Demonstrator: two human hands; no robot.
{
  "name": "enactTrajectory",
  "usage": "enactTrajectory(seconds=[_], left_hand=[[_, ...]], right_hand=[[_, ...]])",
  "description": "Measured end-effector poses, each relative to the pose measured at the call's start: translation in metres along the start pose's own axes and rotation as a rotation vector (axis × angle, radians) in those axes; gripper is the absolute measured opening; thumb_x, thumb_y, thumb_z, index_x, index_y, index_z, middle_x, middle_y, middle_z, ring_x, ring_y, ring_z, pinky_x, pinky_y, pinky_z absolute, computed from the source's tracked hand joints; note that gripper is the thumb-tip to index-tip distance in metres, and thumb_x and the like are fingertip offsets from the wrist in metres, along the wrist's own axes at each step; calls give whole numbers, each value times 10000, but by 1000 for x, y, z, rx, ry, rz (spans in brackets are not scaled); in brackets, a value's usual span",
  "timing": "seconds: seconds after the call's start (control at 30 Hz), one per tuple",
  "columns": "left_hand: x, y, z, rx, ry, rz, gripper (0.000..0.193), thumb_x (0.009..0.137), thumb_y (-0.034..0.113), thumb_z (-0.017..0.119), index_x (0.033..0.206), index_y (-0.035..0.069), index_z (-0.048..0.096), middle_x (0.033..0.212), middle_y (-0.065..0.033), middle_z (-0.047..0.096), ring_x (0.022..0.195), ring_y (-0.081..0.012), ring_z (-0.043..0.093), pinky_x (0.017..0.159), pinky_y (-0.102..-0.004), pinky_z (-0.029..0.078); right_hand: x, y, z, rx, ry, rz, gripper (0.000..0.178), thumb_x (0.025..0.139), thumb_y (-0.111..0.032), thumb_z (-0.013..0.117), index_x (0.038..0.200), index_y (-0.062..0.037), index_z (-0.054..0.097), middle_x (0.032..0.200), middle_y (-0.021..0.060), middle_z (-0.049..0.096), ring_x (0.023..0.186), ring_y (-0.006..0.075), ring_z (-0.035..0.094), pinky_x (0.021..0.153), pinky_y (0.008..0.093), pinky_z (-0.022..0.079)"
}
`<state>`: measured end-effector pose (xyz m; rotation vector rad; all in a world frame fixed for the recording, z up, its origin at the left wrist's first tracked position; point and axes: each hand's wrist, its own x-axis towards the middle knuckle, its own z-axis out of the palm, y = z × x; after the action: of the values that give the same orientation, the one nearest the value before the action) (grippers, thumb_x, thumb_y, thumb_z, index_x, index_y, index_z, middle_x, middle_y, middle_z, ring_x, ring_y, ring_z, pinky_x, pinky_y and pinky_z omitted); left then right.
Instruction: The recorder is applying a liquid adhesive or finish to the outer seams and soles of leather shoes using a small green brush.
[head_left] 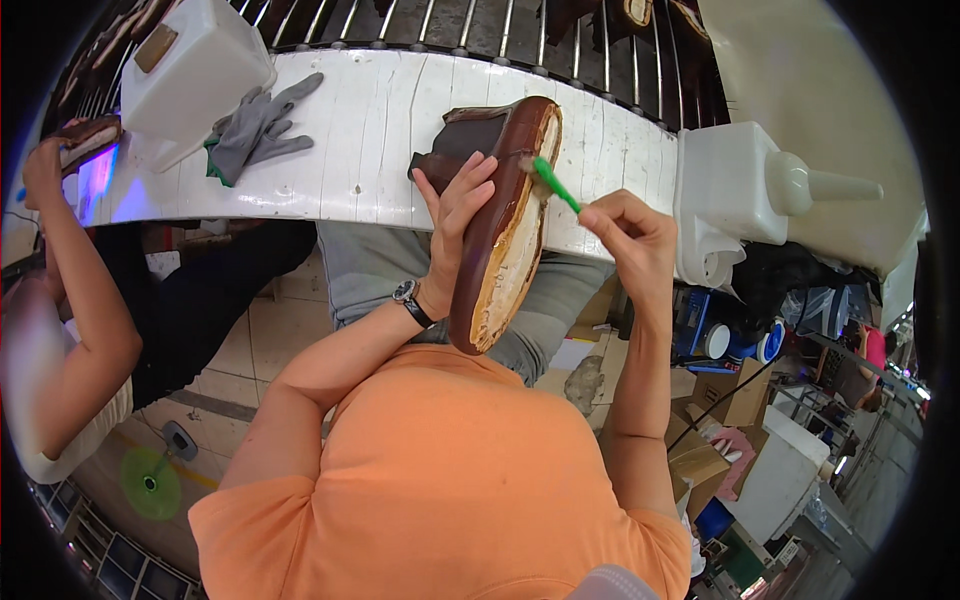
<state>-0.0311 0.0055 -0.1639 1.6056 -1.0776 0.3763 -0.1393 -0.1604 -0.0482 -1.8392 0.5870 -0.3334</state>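
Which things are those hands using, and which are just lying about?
In use:
brown boot, left hand against it
green-handled brush, in the right hand

Apparently lying about:
grey glove on the table
cardboard box

The dark brown, rounded, leather-like shoe is smooth and glossy, its long pale underside rough and matt. The slim green brush handle looks like smooth plastic. The long white surface is shiny but scratched; the grey, green-cuffed, five-fingered glove is matt cloth.
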Motion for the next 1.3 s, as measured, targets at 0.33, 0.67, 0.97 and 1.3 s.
enactTrajectory(seconds=[0.33, 0.67, 0.97, 1.3], left_hand=[[10, 10, -6, -196, 60, -97, 657, 817, 189, 704, 1356, 115, 336, 1413, -167, 425, 1336, -312, 396, 1089, -604, -123], [20, 17, -10, -172, 19, -91, 736, 776, 137, 736, 1379, 116, 315, 1432, -120, 412, 1348, -275, 383, 1091, -600, -116], [26, 16, -14, -49, 57, -80, 801, 798, 266, 745, 1390, 25, 262, 1345, -141, 477, 1360, -252, 339, 1149, -471, 40], [37, 18, -19, -213, -25, -71, 791, 800, 308, 708, 1403, 32, 276, 1439, -157, 327, 1353, -292, 353, 1101, -552, -120]], right_hand=[[-46, -54, 13, -225, -190, -291, 109, 730, -35, 770, 805, -3, 698, 760, 76, 659, 656, 125, 599, 538, 239, 435], [-18, -42, 12, -207, 77, -326, 95, 755, -61, 755, 808, -3, 701, 737, 63, 654, 616, 112, 556, 535, 257, 412], [-36, -50, 7, -167, -235, -418, 134, 745, -102, 772, 823, -19, 702, 693, 35, 644, 592, 92, 567, 499, 226, 403], [-47, -63, 29, -67, -57, -345, 77, 784, -48, 732, 790, 16, 690, 698, 28, 640, 642, 56, 537, 567, 203, 400]])
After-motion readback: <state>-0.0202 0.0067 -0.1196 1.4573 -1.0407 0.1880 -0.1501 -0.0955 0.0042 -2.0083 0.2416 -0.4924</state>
